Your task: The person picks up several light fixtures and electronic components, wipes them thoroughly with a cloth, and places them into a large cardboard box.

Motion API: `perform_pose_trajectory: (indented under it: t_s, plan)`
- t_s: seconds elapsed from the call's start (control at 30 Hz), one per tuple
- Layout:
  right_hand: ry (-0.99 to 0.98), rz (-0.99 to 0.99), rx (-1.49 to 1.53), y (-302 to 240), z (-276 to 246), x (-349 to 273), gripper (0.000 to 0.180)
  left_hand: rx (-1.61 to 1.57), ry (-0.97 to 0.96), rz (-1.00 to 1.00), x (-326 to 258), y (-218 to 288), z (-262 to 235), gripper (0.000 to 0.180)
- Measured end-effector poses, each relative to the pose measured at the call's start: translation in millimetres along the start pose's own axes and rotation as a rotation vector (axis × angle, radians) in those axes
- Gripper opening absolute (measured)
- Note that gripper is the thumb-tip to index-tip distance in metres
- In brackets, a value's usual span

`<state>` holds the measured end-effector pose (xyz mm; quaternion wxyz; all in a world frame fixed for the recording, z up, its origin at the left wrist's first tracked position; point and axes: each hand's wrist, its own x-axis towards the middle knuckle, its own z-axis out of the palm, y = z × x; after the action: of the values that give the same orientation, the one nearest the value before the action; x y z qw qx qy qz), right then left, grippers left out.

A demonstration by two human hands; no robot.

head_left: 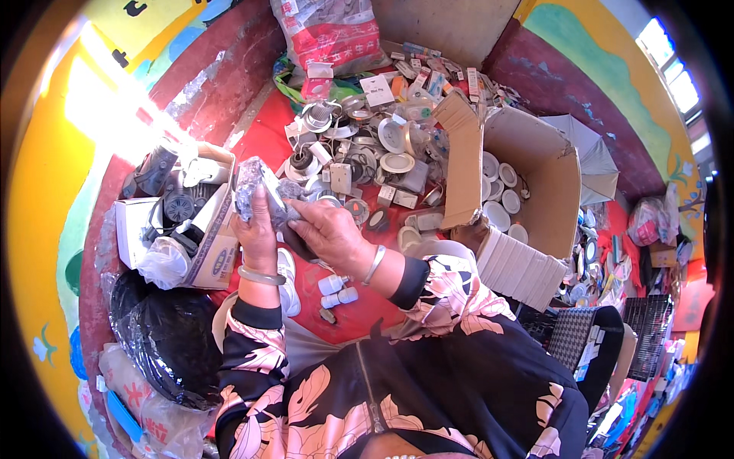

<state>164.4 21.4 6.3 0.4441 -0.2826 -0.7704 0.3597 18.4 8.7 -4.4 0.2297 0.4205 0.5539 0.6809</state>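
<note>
My left hand (258, 229) is closed on a grey object wrapped in crinkled clear plastic (251, 182), held up above the red floor cloth. Close beside it, my right hand (330, 232) is closed too, its fingers pinching a dark grey piece with crumpled plastic; the exact kind of either cannot be made out. Beyond my hands spreads a heap of round downlights (392, 135), cords and small boxes. Below them two white bulbs (333, 285) lie on the red cloth (306, 306) near my white shoe (287, 281).
To the right an open cardboard box (535, 153) holds several round white lights (497, 216). On the left stands a carton (218, 252) of dark fixtures, with a black plastic bag (164, 336) nearer me. A red and white sack (332, 38) leans at the back wall.
</note>
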Motion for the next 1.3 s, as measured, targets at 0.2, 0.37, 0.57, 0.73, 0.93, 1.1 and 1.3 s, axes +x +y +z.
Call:
perform_pose_trajectory:
  t_s: [0.2, 0.37, 0.57, 0.73, 0.93, 1.1, 1.3]
  plan:
    - [-0.011, 0.314, 0.543, 6, -1, 0, 0.028, 0.189, -0.034, 0.218, 3, -3, -1, 0.028]
    - [0.015, 0.260, 0.730, 14, -90, 20, 0.039, -0.583, -0.010, -0.326, 10, -3, 6, 0.041]
    - [0.112, 0.277, 1.620, 10, -111, 28, 0.056, -1.156, -0.312, -0.561, 14, -4, -2, 0.057]
    - [0.224, 0.318, 1.499, 14, -99, 31, 0.058, -1.444, -0.698, -0.547, 7, -12, 0, 0.062]
    - [-0.104, -0.252, -0.165, 11, -38, 21, 0.049, -1.175, -0.506, -0.773, -3, -13, 18, 0.063]
    - [-0.096, -0.236, -0.164, 12, -19, 21, 0.050, -0.675, -0.477, -0.411, -21, -16, 14, 0.052]
    - [0.148, 0.126, 0.134, 17, -9, 17, 0.046, -0.491, -0.450, -0.401, -23, 10, 19, 0.048]
